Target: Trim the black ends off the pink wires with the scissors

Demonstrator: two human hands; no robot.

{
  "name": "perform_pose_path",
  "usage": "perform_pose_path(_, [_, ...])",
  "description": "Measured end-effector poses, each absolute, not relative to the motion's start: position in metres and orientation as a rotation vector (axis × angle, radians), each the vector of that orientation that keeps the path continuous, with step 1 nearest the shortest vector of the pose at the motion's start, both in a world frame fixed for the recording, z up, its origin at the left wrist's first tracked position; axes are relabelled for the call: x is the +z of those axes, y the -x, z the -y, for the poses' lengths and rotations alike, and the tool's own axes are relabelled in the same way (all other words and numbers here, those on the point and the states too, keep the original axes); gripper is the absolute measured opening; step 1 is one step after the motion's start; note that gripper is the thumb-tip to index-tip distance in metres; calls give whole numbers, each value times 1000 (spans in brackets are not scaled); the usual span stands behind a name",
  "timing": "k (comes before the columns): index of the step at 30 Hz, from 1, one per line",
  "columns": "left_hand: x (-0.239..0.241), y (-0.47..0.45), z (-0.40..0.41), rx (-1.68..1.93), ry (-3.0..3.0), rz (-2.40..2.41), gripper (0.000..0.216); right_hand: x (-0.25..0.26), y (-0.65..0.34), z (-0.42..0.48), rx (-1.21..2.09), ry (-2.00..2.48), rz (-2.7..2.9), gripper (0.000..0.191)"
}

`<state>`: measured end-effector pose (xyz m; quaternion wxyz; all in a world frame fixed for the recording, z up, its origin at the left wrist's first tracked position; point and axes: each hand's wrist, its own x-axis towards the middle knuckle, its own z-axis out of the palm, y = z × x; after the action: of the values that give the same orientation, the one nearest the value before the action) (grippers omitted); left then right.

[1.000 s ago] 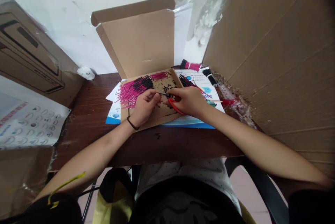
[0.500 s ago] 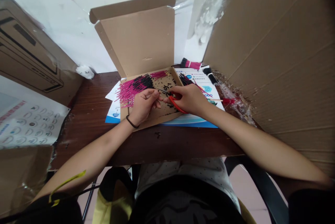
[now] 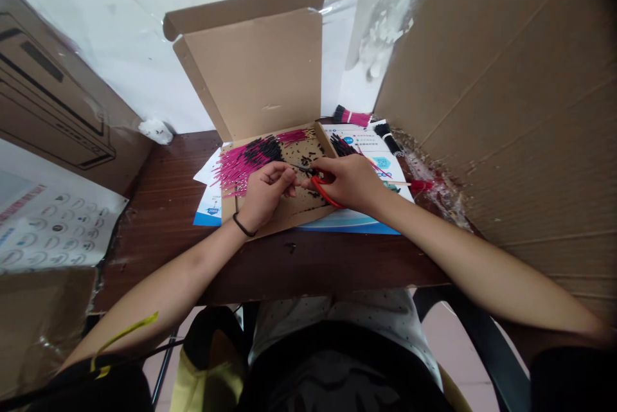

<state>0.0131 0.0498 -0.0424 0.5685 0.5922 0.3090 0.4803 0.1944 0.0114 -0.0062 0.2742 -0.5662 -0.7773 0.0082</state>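
Observation:
My right hand [image 3: 354,182] is closed around a pair of scissors with red-orange handles [image 3: 328,193]; their dark blades point left toward my other hand. My left hand [image 3: 270,190], a black band at its wrist, has its thumb and fingers pinched together. Whatever lies in that pinch is too small to make out. Both hands are above the tray of an open cardboard box [image 3: 315,213]. Beside my left hand, many magenta wires with black ends [image 3: 241,164] lie heaped in the box. Small black bits [image 3: 308,160] are scattered over its floor.
The box's raised lid [image 3: 260,71] stands behind, near the white wall. Right of the box lie a tied magenta bundle [image 3: 354,117], a tied black bundle [image 3: 387,139] and loose black-ended wires [image 3: 341,145] on printed paper. A tall cardboard sheet [image 3: 520,103] borders the table's right side.
Hardly anything differs. Both hands keep their places over the box, and the scissors stay in my right hand; the view has shifted very slightly.

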Motion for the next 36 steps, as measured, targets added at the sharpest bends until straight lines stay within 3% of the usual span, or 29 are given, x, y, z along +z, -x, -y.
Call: perform_pose_path(36, [-40, -14, -46, 1125, -1358, -707, 28, -7, -195, -11, -157, 1589, 2179, 37])
